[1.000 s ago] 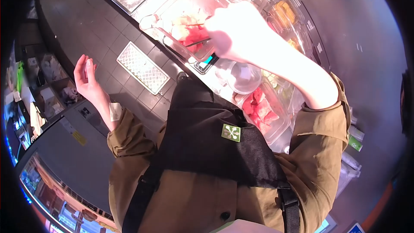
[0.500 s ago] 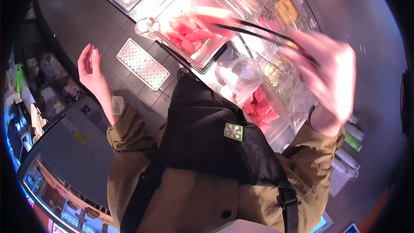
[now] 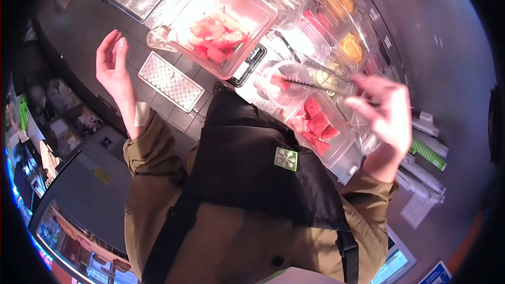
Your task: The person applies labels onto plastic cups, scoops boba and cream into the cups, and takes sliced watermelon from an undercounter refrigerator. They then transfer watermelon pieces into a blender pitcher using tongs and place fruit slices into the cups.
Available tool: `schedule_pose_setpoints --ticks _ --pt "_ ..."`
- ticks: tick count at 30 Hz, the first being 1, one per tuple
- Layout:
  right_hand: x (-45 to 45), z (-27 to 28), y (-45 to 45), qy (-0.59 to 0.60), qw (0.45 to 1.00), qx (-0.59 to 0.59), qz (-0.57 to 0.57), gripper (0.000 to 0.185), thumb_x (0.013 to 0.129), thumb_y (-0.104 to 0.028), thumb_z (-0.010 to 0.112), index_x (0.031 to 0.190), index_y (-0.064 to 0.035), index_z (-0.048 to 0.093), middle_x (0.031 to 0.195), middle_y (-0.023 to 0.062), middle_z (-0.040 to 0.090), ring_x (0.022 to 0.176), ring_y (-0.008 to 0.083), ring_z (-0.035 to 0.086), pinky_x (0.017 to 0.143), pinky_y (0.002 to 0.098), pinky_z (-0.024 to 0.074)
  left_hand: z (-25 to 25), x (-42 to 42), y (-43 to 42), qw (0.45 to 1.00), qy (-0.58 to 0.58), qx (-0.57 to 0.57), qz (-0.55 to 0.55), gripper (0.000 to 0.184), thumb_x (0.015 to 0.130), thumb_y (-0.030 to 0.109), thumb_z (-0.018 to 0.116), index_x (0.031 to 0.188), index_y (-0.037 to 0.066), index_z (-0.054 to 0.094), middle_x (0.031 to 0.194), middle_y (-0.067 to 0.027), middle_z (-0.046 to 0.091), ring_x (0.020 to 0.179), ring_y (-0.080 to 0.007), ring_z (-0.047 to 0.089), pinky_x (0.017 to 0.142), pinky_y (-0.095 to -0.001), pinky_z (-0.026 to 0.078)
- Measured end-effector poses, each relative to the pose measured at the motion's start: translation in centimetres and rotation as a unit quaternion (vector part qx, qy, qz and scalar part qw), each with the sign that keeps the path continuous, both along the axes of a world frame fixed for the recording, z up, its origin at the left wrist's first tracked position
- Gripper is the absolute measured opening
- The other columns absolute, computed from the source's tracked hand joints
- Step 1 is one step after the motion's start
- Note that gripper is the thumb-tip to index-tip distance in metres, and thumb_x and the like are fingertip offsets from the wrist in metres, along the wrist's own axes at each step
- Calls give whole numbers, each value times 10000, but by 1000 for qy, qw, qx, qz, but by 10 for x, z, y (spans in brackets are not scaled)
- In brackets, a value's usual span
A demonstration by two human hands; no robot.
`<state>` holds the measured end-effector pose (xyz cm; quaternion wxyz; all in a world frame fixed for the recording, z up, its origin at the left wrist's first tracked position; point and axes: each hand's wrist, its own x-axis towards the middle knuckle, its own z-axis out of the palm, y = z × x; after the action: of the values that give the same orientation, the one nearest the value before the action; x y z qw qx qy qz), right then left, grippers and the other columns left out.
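Note:
My right hand [image 3: 386, 108] grips dark tongs [image 3: 321, 87], slightly blurred by motion. Their tips reach over a clear plastic cup [image 3: 289, 97], where a red chunk of fruit [image 3: 279, 80] shows at the tip. Just below the cup, a clear tub [image 3: 342, 150] holds red pieces that look like watermelon [image 3: 318, 123]. More of the same fruit [image 3: 213, 37] lies in a larger clear bin [image 3: 263, 18] on the far side. My left hand [image 3: 114, 71] is raised over the floor at the left, loosely curled and holding nothing.
Lidded clear boxes with yellow fruit [image 3: 341, 0] and other cut fruit line the counter's far right. A black scale [image 3: 247, 66] sits beside the large bin. A clear jug-like piece [image 3: 162, 38] adjoins the bin. On the floor lies a metal tread plate [image 3: 171, 81].
My right hand has brought the tongs down and nearer, from above the large bin to the cup. My left hand has barely moved. The view has shifted slightly.

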<state>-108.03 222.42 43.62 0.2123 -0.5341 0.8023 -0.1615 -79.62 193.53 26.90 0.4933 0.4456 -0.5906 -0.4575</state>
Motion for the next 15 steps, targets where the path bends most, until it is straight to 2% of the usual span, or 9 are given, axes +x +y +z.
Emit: schedule_pose_setpoints --ticks 2,3,6,7,8,9,12,15 --pt "11 31 -43 90 990 -86 63 375 684 -226 705 928 47 625 613 86 517 521 149 472 484 278 368 -3 -8 5 999 43 -6 -27 254 842 65 595 1080 -17 571 1052 -109 595 939 -150 576 803 -269 477" --pt "13 35 -71 150 970 -97 163 360 689 -228 700 937 23 627 612 89 517 510 182 484 494 288 380 -1 -13 9 999 47 4 -28 247 851 71 583 1081 -18 570 1054 -106 595 936 -148 577 797 -270 475" --pt "28 6 -145 277 890 -118 341 196 635 -121 668 786 -20 595 705 118 586 668 274 579 603 364 456 -2 -25 16 998 52 7 -47 249 871 95 558 1095 -14 564 1044 -97 597 958 -140 560 803 -261 454" --pt "29 -18 -164 251 893 -103 359 121 606 -77 628 696 -12 580 688 130 590 698 280 589 627 360 460 -7 -27 17 997 44 6 -64 255 871 99 558 1101 -12 560 1048 -95 594 974 -141 551 814 -262 449" --pt "26 -47 -179 206 868 -215 396 61 601 -69 591 626 -13 589 655 143 592 663 294 600 612 364 473 -10 -29 17 996 37 4 -80 262 871 103 559 1107 -11 557 1051 -93 591 990 -142 543 826 -262 444" --pt "43 -57 -194 304 881 -33 360 72 609 -97 586 592 -27 590 627 141 589 647 287 609 602 369 482 -9 -31 20 993 45 14 -106 279 870 107 560 1122 -10 547 1086 -99 572 1023 -145 526 848 -262 432" --pt "46 -91 -211 280 866 31 414 151 701 -145 545 645 -43 642 679 128 629 682 245 629 598 350 495 -16 -34 23 990 2 11 -141 304 827 118 614 1113 33 559 1093 -74 557 1022 -142 517 895 -293 393" --pt "39 -68 -202 289 856 -37 427 48 624 -72 570 600 -37 593 632 141 592 650 276 610 605 363 485 -11 -38 27 983 55 55 -166 263 821 105 619 1074 44 581 1050 -47 562 989 -114 519 870 -268 391"
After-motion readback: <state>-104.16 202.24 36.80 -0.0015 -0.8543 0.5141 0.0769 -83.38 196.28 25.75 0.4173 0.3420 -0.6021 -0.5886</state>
